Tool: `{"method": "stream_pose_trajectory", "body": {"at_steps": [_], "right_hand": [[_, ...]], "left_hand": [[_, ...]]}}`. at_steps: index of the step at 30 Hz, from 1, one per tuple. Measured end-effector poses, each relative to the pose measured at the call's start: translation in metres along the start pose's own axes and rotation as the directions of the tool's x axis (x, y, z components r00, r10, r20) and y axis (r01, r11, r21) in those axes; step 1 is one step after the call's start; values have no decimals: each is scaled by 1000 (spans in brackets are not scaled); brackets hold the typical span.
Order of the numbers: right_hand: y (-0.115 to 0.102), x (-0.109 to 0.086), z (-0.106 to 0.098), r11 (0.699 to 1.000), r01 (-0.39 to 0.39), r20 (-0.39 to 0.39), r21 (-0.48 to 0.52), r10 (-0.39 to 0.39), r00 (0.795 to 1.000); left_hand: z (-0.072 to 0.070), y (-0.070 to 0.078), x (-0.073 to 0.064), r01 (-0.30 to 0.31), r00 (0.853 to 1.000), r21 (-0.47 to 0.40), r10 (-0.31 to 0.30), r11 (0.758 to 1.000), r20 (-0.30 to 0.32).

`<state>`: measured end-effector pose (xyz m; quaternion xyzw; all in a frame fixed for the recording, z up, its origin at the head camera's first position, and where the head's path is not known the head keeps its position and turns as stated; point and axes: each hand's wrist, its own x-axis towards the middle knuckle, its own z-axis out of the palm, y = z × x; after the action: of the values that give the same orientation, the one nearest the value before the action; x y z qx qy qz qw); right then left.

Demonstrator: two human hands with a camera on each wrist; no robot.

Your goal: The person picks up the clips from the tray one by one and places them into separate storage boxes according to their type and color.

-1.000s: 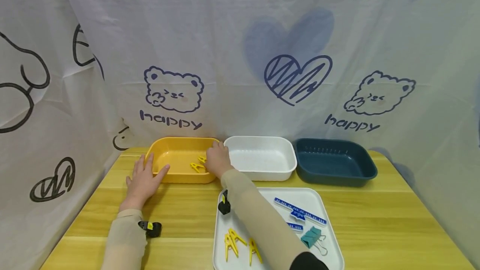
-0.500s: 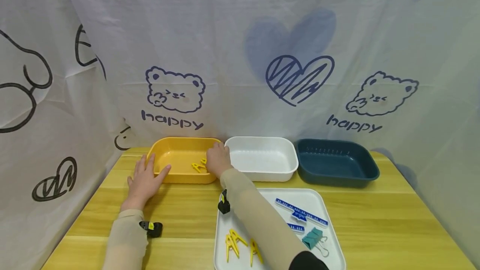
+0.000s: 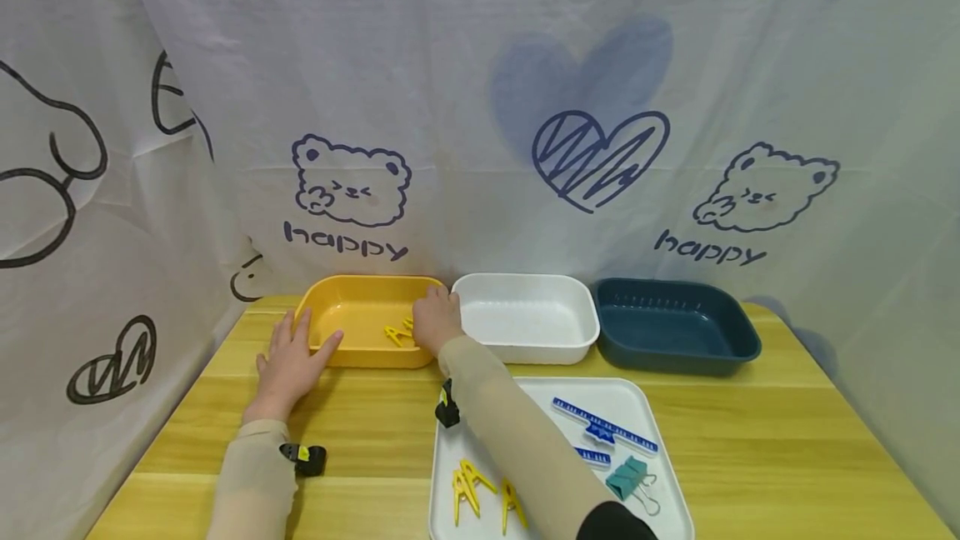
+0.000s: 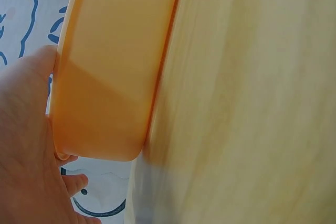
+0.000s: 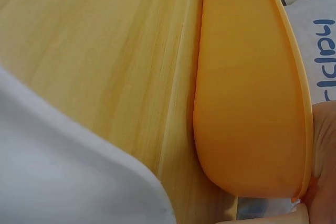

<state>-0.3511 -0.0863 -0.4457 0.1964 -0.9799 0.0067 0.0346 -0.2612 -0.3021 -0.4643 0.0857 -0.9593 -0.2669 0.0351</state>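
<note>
A yellow plastic bin [image 3: 352, 357] stands at the back left of the table, with yellow A-shaped plastic clips [image 3: 396, 333] inside, partly hidden by the right hand. At its left end is the left hand [image 3: 288, 369], fingers spread along the outside and thumb on the front rim. In the left wrist view that hand [image 4: 26, 129] lies against the bin [image 4: 110, 77]. The right hand [image 3: 437, 319] curls over the bin's right end and grips its rim; its fingertips are hidden in the head view. The right wrist view shows that hand [image 5: 323, 156] at the bin's end [image 5: 252, 98].
A white bin [image 3: 525, 350] and a dark blue bin [image 3: 675, 357] stand to the right. In front, a white tray [image 3: 637, 507] holds yellow clips [image 3: 465, 490], blue ruler-like clips [image 3: 603, 425] and a teal binder clip [image 3: 627, 477]. The right forearm [image 3: 517, 448] crosses above it.
Both hands stay at the ends of the yellow bin. The head view shifts very slightly; nothing is visibly picked up or let go.
</note>
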Motion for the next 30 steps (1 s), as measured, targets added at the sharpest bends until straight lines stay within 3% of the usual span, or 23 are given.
{"method": "stream_pose_trajectory", "body": {"at_steps": [24,30], "right_hand": [[0,2,4,1000,-10,-16,-18,10,1000],[0,2,5,999,10,-70,-43,-13,997]], "left_hand": [[0,1,0,3,1000,0,-3,1000,3],[0,2,0,6,1000,3,-6,1000,7]]}}
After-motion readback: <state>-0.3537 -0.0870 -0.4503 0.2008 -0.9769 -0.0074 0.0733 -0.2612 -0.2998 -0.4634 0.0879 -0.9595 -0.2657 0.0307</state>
